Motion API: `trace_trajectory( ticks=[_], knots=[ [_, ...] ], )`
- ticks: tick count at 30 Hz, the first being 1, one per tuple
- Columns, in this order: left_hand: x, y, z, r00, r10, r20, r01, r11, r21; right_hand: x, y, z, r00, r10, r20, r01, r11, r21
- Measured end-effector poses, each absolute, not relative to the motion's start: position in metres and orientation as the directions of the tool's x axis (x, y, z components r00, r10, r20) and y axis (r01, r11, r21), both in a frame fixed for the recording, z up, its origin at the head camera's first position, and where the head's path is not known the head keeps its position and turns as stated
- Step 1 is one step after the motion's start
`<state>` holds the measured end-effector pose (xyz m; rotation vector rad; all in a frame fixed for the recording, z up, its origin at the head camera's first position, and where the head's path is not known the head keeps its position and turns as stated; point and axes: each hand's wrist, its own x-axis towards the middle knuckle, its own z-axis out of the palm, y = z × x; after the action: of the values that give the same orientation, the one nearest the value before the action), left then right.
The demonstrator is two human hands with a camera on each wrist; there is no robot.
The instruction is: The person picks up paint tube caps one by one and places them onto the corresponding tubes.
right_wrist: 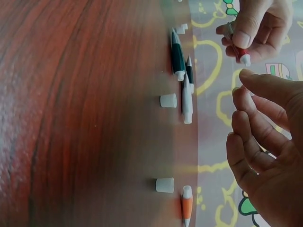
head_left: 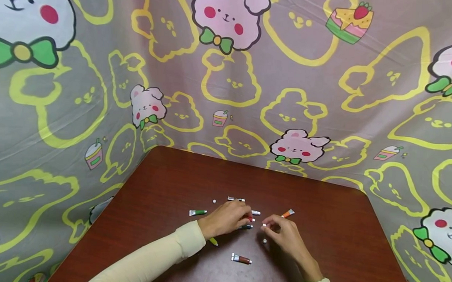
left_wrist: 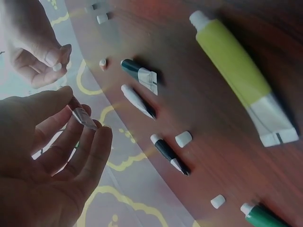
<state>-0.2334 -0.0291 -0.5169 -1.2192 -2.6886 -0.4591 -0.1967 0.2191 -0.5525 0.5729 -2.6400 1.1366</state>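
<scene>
My left hand pinches a small red paint tube between thumb and fingers above the table; its white nozzle end faces my right hand. Between its thumb and fingertip the right hand holds a small white cap, apart from the tube. Under and near the left hand lie a dark teal tube, a white tube and a black tube. An orange tube lies just beyond the right hand. Loose white caps rest on the tabletop, one close to the right hand.
On the brown table a green tube lies to the left, a yellow tube by the left wrist and a brown tube nearer the front. Patterned cloth hangs around the table's far and side edges.
</scene>
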Motion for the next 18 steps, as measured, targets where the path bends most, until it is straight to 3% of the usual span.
trace_trajectory(
  ticks=[12,18],
  knots=[
    [-0.2308,-0.0239,-0.5228,-0.621,0.722,0.305,0.782,0.598,0.176,-0.1971,0.2135,-0.5508,-0.913,-0.277,0.298,-0.407,0.622,-0.669],
    [-0.2293,-0.0228,-0.5213,-0.633,0.721,0.282,0.774,0.602,0.198,-0.1977,0.2113,-0.5498,-0.919,-0.269,0.289,-0.395,0.625,-0.673]
  ],
)
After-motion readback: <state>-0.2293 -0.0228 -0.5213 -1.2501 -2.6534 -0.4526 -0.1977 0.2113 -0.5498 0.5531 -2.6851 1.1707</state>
